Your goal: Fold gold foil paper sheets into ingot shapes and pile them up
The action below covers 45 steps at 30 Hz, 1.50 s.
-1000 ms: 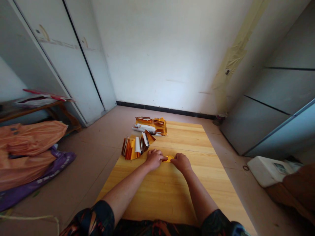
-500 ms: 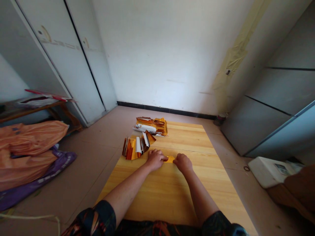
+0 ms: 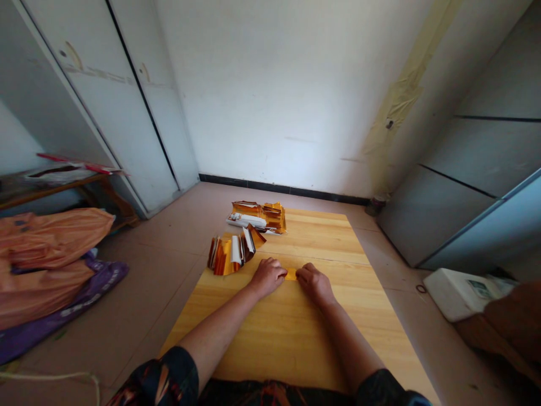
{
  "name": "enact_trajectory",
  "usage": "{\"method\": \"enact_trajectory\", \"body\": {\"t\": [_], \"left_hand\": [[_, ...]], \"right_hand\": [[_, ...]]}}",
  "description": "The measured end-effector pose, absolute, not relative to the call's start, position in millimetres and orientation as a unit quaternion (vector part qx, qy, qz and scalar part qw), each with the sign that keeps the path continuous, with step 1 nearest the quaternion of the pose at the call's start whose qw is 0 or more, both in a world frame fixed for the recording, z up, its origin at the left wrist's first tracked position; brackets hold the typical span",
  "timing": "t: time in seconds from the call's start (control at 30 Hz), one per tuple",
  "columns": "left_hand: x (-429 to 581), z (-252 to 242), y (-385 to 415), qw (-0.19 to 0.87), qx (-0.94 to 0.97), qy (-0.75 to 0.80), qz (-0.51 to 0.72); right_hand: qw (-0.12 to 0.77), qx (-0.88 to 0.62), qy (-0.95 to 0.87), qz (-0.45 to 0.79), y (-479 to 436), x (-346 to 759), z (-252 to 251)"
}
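Note:
A small piece of shiny gold paper (image 3: 291,274) lies low over the table, stretched between my two hands. My left hand (image 3: 269,277) is closed with its fingertips on the paper's left end. At the right end my right hand (image 3: 315,282) pinches it, fingers bent and pressed together. My fingers hide both ends of the sheet. Left of my left hand stands a fanned bundle of gold and white folded papers (image 3: 230,255). Behind it lies a second pile of gold papers (image 3: 273,217), with a white rolled or folded piece (image 3: 248,220) at its front.
The wooden table (image 3: 270,332) extends under both arms. An orange cloth and purple bag (image 3: 97,287) lie on the left, near a low wooden shelf (image 3: 105,194). A white box (image 3: 456,296) stands right of the table, below a grey cabinet (image 3: 456,186).
My right hand has turned slightly, and its fingers now lie flatter over the paper's right end. My left hand stays nearly in place. The whole view has shifted slightly.

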<state>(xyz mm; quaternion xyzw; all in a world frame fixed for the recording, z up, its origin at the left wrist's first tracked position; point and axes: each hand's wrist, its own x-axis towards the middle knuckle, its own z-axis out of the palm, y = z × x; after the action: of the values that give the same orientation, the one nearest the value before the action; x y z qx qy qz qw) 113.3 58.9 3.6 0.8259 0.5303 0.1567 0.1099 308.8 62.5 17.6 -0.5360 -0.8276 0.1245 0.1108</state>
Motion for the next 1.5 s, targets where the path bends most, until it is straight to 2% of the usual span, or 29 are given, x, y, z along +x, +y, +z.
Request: {"method": "enact_trajectory", "body": {"t": [0.5,1.1,1.5], "left_hand": [[113,0,61,0.081,0.840,0.513,0.157],[118,-7,52,-0.064,0.827,0.520,0.202],[117,-10,53,-0.073,0.821,0.518,0.228]], "right_hand": [[0.070,-0.487,-0.863,0.110,71,309,22],[0.165,-0.478,-0.862,-0.001,71,307,-4],[0.201,-0.512,-0.834,-0.049,66,297,-4]]}}
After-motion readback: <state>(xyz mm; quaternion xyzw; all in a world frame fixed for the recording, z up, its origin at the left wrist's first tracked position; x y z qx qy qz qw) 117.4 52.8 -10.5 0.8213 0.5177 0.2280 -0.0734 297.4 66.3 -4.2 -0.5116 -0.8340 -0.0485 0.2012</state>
